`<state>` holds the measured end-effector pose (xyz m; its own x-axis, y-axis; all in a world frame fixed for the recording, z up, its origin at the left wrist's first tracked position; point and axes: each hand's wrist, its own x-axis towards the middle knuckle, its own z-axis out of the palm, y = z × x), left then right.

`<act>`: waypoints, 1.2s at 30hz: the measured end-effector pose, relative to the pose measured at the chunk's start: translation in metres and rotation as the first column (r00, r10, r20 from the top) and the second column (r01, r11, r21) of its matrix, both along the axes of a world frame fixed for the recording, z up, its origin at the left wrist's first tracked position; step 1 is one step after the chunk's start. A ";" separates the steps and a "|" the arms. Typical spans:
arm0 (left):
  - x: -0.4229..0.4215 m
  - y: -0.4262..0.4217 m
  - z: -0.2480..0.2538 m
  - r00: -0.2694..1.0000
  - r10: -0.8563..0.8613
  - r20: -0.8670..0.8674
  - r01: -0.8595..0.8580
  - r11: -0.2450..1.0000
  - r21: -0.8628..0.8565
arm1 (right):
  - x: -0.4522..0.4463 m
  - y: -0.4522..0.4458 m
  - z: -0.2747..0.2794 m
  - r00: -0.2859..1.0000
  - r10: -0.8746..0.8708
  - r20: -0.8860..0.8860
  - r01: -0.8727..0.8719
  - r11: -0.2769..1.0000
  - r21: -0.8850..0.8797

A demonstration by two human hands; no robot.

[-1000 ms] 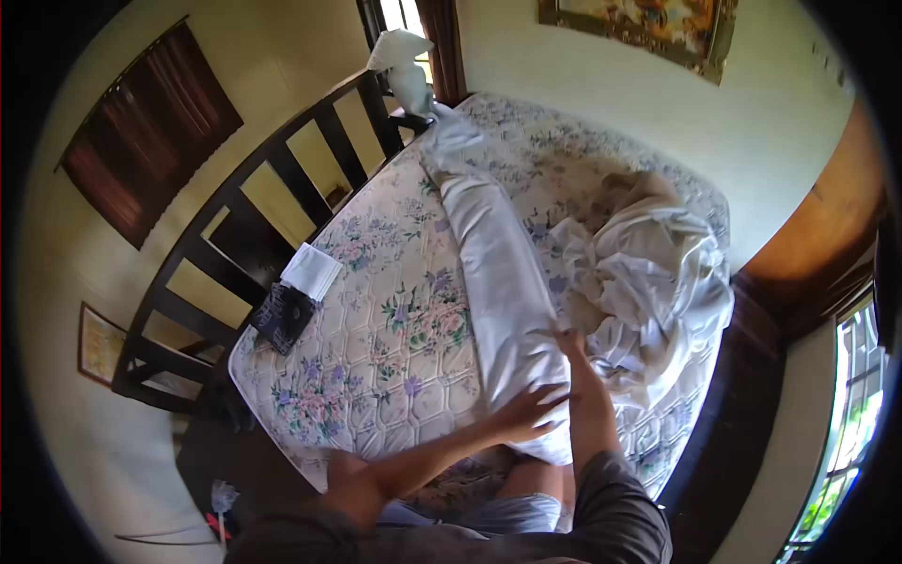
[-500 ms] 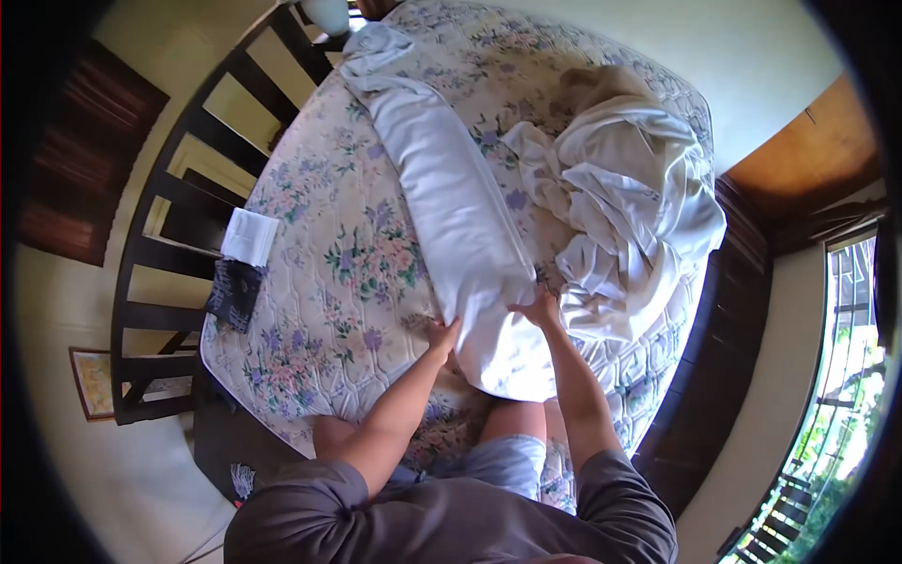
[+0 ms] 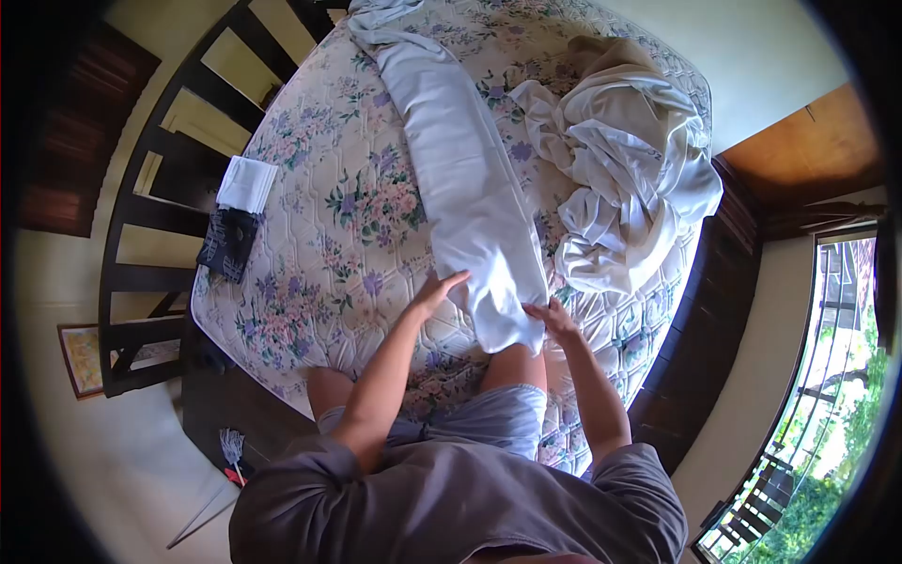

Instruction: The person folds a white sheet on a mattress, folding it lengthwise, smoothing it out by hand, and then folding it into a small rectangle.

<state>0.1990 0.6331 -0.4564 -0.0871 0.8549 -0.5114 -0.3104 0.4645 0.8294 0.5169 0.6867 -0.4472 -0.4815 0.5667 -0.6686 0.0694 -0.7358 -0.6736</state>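
A white sheet (image 3: pixel 460 169), folded into a long strip, runs from the far edge of the mattress to my thighs. My left hand (image 3: pixel 438 293) is at the strip's left edge near its close end, with thumb and fingers closed on the fabric. On the opposite edge my right hand (image 3: pixel 556 321) pinches the cloth between thumb and fingers. Between my hands the sheet is lightly wrinkled, and its near end touches my leg. The floral mattress (image 3: pixel 376 202) lies beneath it. My fingertips are partly hidden by the fabric.
A crumpled white cloth heap (image 3: pixel 629 169) lies right of the strip. Along the left side stands a dark slatted bed frame (image 3: pixel 150 216), with a folded white cloth (image 3: pixel 246 184) and a black printed item (image 3: pixel 228 244) at the mattress edge. A barred window (image 3: pixel 808 404) is at the right.
The strip's near end has become narrower and neater. My right hand has moved down along the right edge, while my left hand has shifted slightly up and left. The view has tilted downward.
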 end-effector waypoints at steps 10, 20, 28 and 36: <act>0.001 -0.067 0.005 0.996 0.015 0.089 0.007 0.969 -0.247 | -0.016 -0.047 0.043 0.945 -0.073 0.319 -0.025 0.956 0.293; 0.028 -0.150 -0.028 0.640 0.133 -0.757 -0.030 0.989 0.148 | -0.038 -0.097 0.045 0.858 -0.181 0.481 -0.225 0.708 0.669; 0.097 -0.116 0.029 0.956 -0.074 -0.285 0.041 0.992 -0.123 | -0.086 -0.179 0.032 0.888 -0.248 0.387 -0.163 0.617 0.770; 0.141 -0.125 0.010 0.996 0.086 0.031 -0.088 0.994 0.062 | -0.049 -0.164 -0.022 0.896 -0.429 0.114 0.210 0.636 0.743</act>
<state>0.3401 0.5078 -0.4464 -0.1489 0.8753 -0.4601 -0.3716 0.3816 0.8463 0.4681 0.5227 -0.4694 -0.0509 0.9959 -0.0751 0.1709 -0.0654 -0.9831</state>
